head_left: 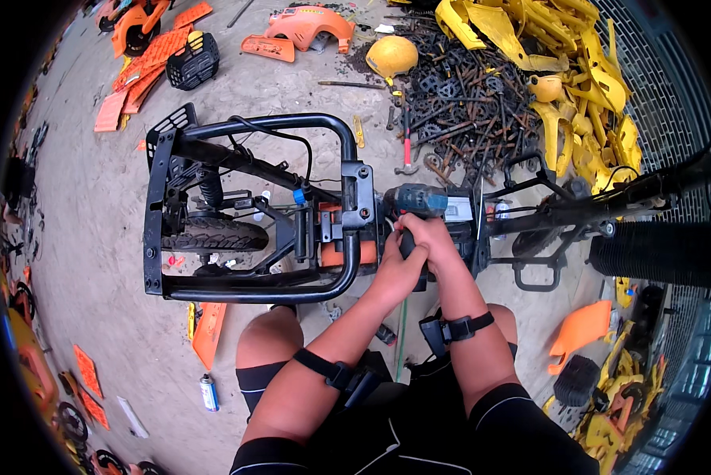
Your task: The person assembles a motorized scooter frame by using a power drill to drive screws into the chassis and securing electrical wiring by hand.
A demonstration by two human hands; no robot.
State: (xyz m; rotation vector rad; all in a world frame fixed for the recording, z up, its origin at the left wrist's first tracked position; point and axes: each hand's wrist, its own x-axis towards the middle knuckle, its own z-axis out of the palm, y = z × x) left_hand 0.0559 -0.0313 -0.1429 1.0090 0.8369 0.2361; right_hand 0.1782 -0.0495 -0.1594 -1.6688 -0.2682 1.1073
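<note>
A dark teal power drill is held over the middle of a black scooter-like frame, its front end pointing left. My right hand is closed at the drill's handle, just below the body. My left hand is closed round the lower handle, against my right hand; some fingers of both are hidden. Close to the drill's left lie a black bracket with bolts and an orange panel. What the drill's tip touches cannot be made out.
A treaded wheel sits inside the frame's left end. Rusty metal parts and yellow panels are heaped beyond. A red-handled hammer lies nearby. Orange panels lie far left, a spray can near left.
</note>
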